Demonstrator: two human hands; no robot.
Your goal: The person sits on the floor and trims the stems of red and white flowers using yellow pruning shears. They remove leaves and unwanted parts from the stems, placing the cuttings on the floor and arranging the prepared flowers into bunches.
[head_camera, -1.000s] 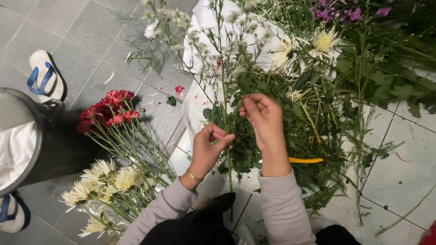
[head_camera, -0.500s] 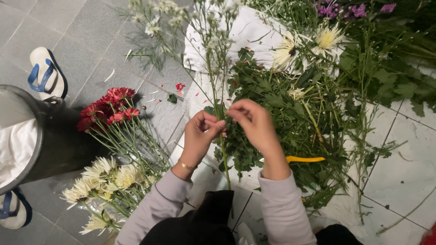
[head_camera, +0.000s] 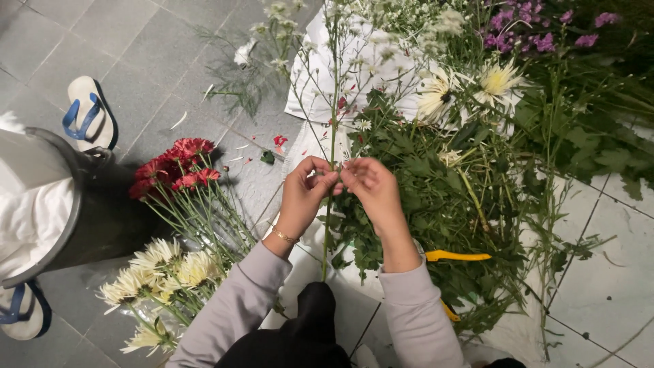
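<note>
Floor: grey tiles (head_camera: 136, 48) are seen across the left and upper left of the frame; lighter tiles lie at the lower right.
White sheet: a white sheet (head_camera: 320, 75) is spread on the floor at upper centre, under loose flowers.
Greenery: a heap of leafy stems (head_camera: 436, 197) is laid right of centre, with purple flowers (head_camera: 524, 34) at the upper right.
Bucket: a dark bucket (head_camera: 88, 218) is placed at the left edge, with sandals (head_camera: 85, 116) above and below it.
Bunches: red flowers (head_camera: 177, 167) and cream flowers (head_camera: 163, 269) are laid just right of the bucket.
Yellow tool: a yellow handle (head_camera: 456, 256) is seen among the leaves, lower right of centre.
Stem: a thin green stem (head_camera: 332, 136) is held upright at frame centre, its small white blooms toward the top.
Left hand: the left hand (head_camera: 306, 194) is raised from a grey sleeve, fingertips pinched on the stem.
Right hand: the right hand (head_camera: 371, 191) is set just beside it, fingers curled, pinched on the same stem.
</note>
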